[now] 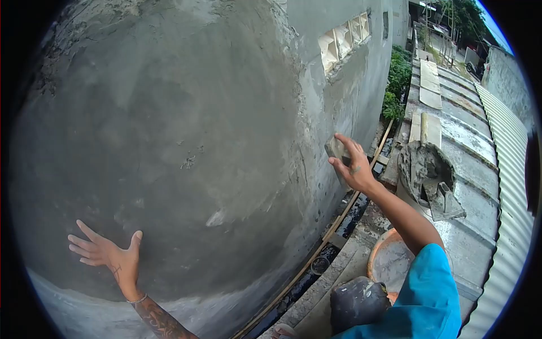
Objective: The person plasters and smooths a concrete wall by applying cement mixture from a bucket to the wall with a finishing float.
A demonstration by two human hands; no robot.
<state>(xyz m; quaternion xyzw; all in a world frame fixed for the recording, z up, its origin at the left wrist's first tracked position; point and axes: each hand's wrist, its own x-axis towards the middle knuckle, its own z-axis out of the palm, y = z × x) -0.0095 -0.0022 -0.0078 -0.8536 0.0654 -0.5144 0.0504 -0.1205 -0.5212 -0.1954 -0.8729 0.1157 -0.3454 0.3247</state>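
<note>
A wide stretch of grey, damp-looking plaster on the wall (186,113) fills the left and middle of the view. My left hand (110,254) is low at the left, fingers spread over the plaster, holding nothing. Near the wall's rough corner edge, my right hand (353,164) has its thumb and fingers around a small grey block (335,148), smeared the same colour as the plaster. Part of the block is hidden behind the fingers. A dab of grey mortar sticks to the back of that hand.
Right of my arm, a bucket (405,195) of wet mortar carries a trowel (446,204) at its rim. An orange-rimmed basin (374,257) sits lower, beside a dark rounded thing (358,305). A long wooden strip (316,254) runs along the wall's foot; corrugated roofing (511,169) lies right.
</note>
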